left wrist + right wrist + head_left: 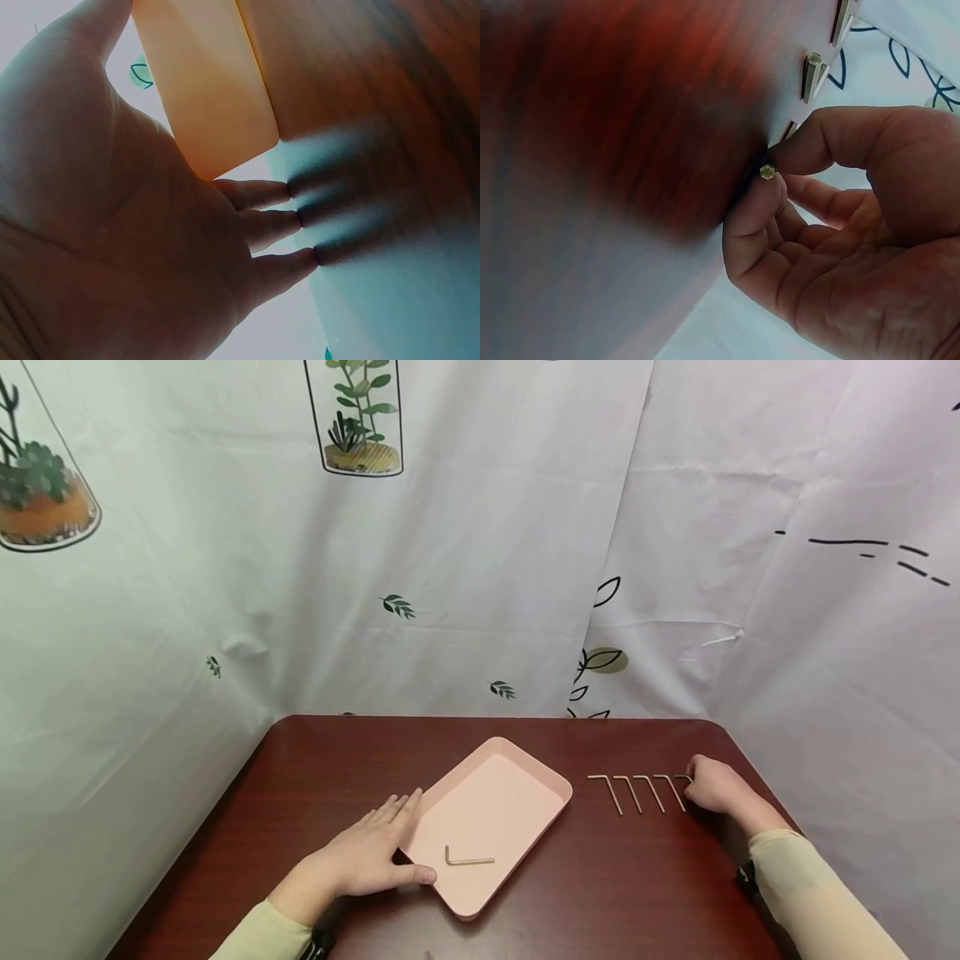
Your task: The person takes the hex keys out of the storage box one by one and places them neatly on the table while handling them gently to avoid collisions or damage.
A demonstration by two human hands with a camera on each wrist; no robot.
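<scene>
My right hand (717, 785) is at the right end of a row of L-shaped hex keys, pinching the last hex key (767, 172) between thumb and index finger. Its hexagonal tip pokes out between the fingertips in the right wrist view; most of its length is hidden by the hand. Several more hex keys (612, 793) lie side by side to the left of that hand. With fingers straight and spread, my left hand (366, 858) rests against the left side of a pink tray (498, 806), thumb on its rim. One hex key (472, 862) lies in the tray's near part.
Everything sits on a dark red-brown wooden table (600, 893) with rounded far corners. A white curtain (480, 568) with plant prints hangs behind it and along both sides. The tray is turned at an angle near the table's middle.
</scene>
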